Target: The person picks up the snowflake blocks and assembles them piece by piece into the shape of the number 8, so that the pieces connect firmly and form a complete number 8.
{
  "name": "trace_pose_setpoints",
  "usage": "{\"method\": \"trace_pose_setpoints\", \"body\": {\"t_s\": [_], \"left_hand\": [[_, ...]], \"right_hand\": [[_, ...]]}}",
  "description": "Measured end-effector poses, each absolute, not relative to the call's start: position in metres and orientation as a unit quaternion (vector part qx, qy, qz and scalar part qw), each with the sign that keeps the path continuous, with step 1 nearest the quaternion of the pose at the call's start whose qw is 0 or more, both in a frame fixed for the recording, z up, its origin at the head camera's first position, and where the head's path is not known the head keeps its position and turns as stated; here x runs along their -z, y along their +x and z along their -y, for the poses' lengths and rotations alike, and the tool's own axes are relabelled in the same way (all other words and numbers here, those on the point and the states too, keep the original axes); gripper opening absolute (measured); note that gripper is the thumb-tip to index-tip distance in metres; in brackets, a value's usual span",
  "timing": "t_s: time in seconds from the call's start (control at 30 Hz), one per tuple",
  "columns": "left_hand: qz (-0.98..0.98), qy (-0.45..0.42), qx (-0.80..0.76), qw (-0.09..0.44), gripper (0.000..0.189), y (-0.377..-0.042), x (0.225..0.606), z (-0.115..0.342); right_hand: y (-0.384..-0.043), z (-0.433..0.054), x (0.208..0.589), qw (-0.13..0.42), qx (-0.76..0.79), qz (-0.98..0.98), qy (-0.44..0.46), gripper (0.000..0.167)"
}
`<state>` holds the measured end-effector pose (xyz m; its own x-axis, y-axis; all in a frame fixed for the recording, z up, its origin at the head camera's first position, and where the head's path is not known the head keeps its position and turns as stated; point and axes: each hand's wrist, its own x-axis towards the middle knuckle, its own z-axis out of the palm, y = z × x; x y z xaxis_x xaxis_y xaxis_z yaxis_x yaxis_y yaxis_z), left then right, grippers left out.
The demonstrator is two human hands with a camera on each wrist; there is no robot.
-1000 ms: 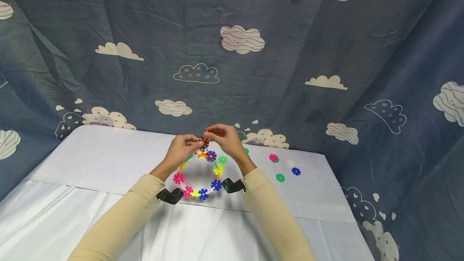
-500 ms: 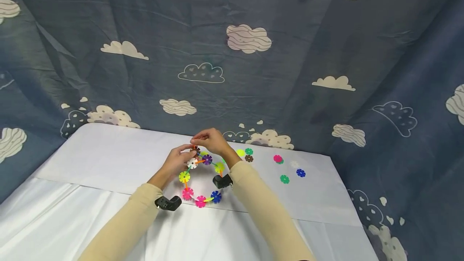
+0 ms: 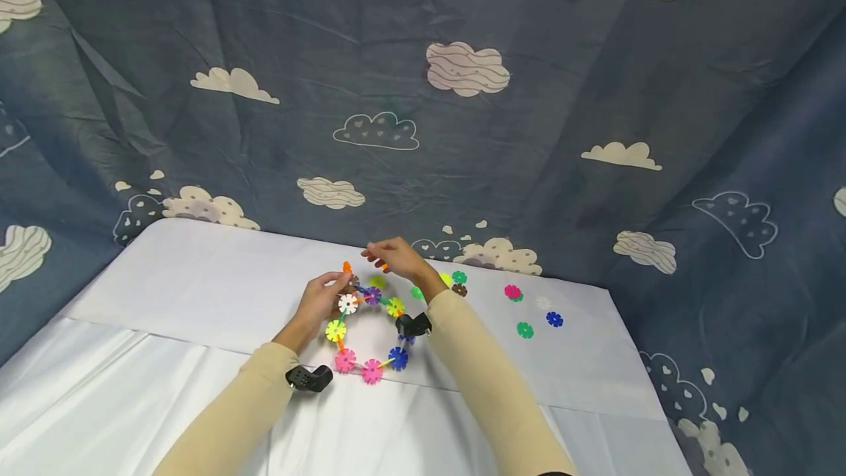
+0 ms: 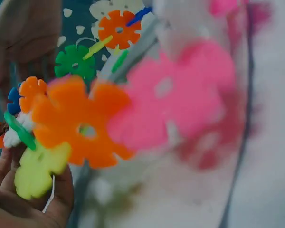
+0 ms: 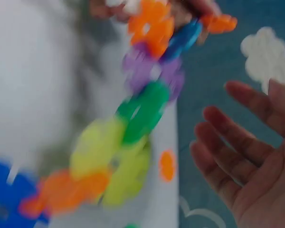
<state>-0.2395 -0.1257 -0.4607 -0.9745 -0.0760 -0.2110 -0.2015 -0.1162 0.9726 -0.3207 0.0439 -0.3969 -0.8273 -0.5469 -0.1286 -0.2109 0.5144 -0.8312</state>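
Note:
A ring of flower-shaped interlocking plastic discs (image 3: 345, 360), in pink, blue, yellow, white, purple and other colours, hangs tilted over the white table. My left hand (image 3: 320, 305) pinches it at the upper left, around a brown disc (image 3: 355, 280) partly hidden by the fingers. An orange disc (image 3: 346, 267) stands up from that brown one. In the left wrist view, a yellow disc (image 4: 38, 173) of the ring lies against the left fingers. My right hand (image 5: 256, 152) is apart from the ring, its fingers loosely extended and holding nothing. In the head view the right wrist camera covers part of the ring.
Loose discs lie right of the ring: green (image 3: 525, 330), blue (image 3: 554, 319), pink (image 3: 512, 291) over a green one, white (image 3: 543, 303) and brown (image 3: 459, 289). Behind the white table (image 3: 198, 270) hangs a dark cloud-patterned curtain (image 3: 297, 123).
My right hand has let go of the orange disc at the ring's top and moved off to the right. The left hand and ring have come down slightly, the ring's front swinging towards me.

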Motion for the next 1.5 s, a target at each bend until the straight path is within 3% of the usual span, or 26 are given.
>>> {"method": "trace_pose_setpoints", "body": {"t_s": [0.17, 0.33, 0.6, 0.8, 1.03, 1.17, 1.27, 1.5], "left_hand": [[-0.654, -0.080, -0.752, 0.031, 0.035, -0.237, 0.472, 0.128], [-0.636, -0.076, -0.767, 0.030, 0.037, -0.237, 0.477, 0.126], [-0.642, -0.121, -0.757, 0.023, 0.044, -0.241, 0.473, 0.122], [-0.649, -0.158, -0.744, 0.010, 0.045, -0.244, 0.470, 0.118], [-0.645, -0.122, -0.754, 0.002, 0.041, -0.241, 0.471, 0.120], [-0.649, -0.104, -0.753, -0.011, 0.040, -0.242, 0.469, 0.120], [-0.646, -0.094, -0.757, -0.028, 0.040, -0.241, 0.464, 0.119], [-0.629, -0.051, -0.772, -0.073, 0.040, -0.239, 0.447, 0.116]], "right_hand": [[-0.323, -0.057, 0.423, 0.167, 0.346, -0.899, -0.210, 0.025], [-0.323, -0.061, 0.440, 0.170, 0.266, -0.928, -0.198, 0.029], [-0.323, -0.057, 0.445, 0.159, 0.232, -0.939, -0.200, 0.020], [-0.323, -0.055, 0.448, 0.141, 0.227, -0.942, -0.205, 0.034], [-0.323, -0.055, 0.453, 0.149, 0.225, -0.942, -0.200, 0.025], [-0.324, -0.059, 0.449, 0.141, 0.271, -0.930, -0.202, 0.021], [-0.324, -0.062, 0.439, 0.143, 0.389, -0.890, -0.190, 0.016], [-0.319, -0.048, 0.400, 0.090, 0.584, -0.774, -0.228, 0.027]]}}
